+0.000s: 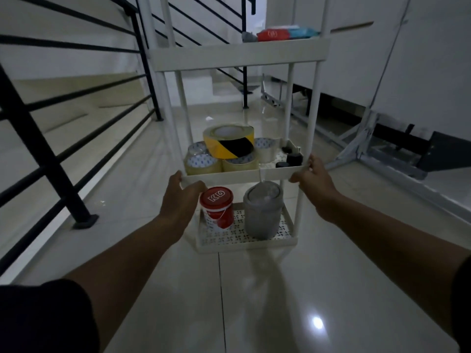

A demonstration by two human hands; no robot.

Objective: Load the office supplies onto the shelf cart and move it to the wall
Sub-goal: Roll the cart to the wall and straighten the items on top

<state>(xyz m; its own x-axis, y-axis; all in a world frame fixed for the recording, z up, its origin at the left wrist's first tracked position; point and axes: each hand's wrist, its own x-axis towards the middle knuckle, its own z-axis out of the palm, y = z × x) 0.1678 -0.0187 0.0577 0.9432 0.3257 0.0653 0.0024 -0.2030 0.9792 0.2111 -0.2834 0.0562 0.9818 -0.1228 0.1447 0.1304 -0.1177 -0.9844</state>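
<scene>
A white three-tier shelf cart [239,56] stands on the tiled floor in front of me. My left hand [182,197] grips the middle tier's near left corner, and my right hand [314,180] grips its near right corner. That middle tier holds a yellow-and-black tape roll [229,143] stacked on several clear tape rolls [201,164], plus small black items [293,159]. On the bottom tier stand a red-lidded can [218,208] and a grey jar [262,210]. Red and blue packets [285,33] lie on the top tier.
A black stair railing [51,154] runs along the left, with steps behind it. A white panel on a grey metal frame [377,146] leans along the right. Glossy tiled floor [254,289] stretches ahead toward a white wall at the back.
</scene>
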